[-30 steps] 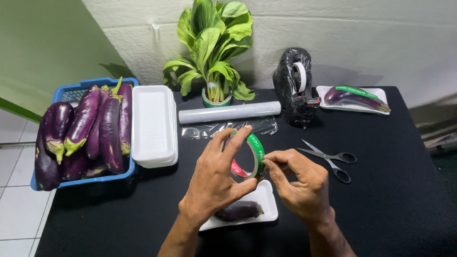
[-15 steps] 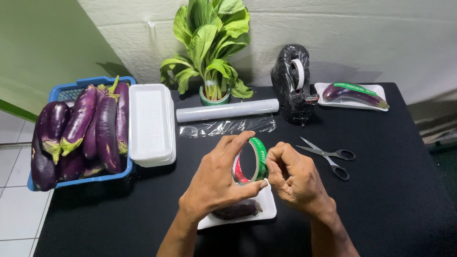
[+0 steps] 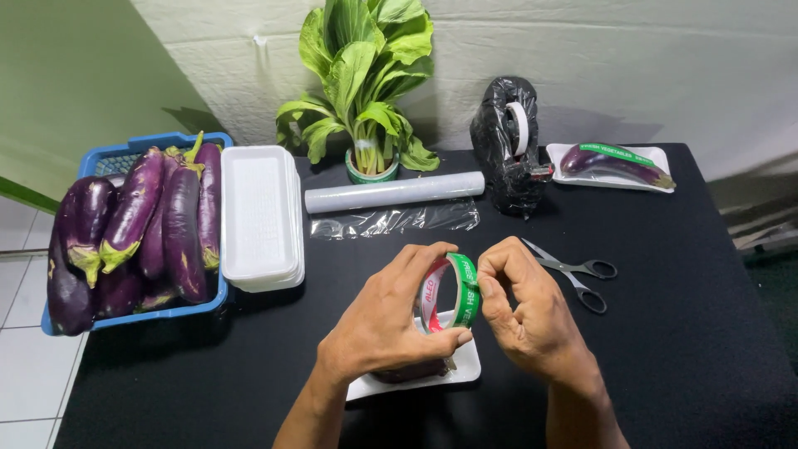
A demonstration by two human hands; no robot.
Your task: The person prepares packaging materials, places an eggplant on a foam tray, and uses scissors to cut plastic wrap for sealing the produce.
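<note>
In the head view, the left hand is gripping a roll of green tape from the left, fingers curling over its top and thumb pressing under its lower edge. The right hand is pinching the tape's right rim with clenched fingertips. The roll is standing on edge between both hands, just above a white foam tray lying on the black table.

That tray is holding one dark eggplant, mostly hidden under the left hand.

Left of the tray, well apart, a blue basket is sitting at the table's edge, heaped with purple eggplants with green caps. Just beside the basket, between it and the tray, a stack of empty foam trays is resting.

Beyond the tray, a roll of clear film is lying with a sheet pulled out in front of it. Behind the film, a small green pot is holding leafy greens.

Right of the tray, scissors are lying nearby. Farther back on the right, a black-wrapped tape dispenser is standing, and beside it a second tray is holding one wrapped eggplant banded with green tape.
</note>
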